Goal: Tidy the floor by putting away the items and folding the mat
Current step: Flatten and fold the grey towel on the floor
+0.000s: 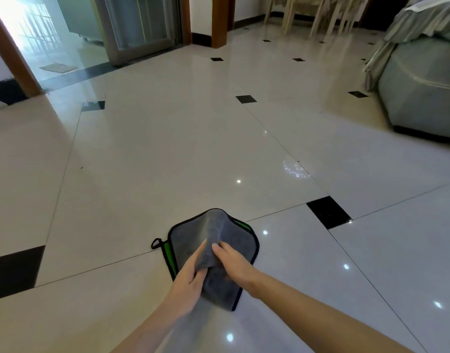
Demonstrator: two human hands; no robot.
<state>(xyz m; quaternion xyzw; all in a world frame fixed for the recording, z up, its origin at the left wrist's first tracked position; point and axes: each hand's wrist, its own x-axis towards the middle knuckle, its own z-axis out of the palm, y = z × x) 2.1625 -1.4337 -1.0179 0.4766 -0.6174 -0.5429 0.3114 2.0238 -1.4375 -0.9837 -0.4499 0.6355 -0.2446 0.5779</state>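
Grey microfibre, edged in black with a green underside showing at two corners, makes up the small mat (pixel 213 250) lying on the glossy tiled floor (pixel 142 161) directly below the person. Both hands are on it. The left hand (pixel 187 278) has its fingers curled around a raised fold of the grey fabric near the mat's middle, thumb side tucked under the cloth. The right hand (pixel 234 261) meets it from the other side, fingers bent down onto the same bunched ridge, apparently pinching it. Beyond the grip, the far edge of the mat lifts into a soft hump; nearer than the grip, a corner hangs toward the person. A small black loop sticks out to the left of the held fold.

No loose items show on the tiles around the mat, so the putting-away part looks finished. Folding seems only begun: the cloth is rumpled, not squared into layers.

A grey sofa (pixel 422 98) sits well off to the right.
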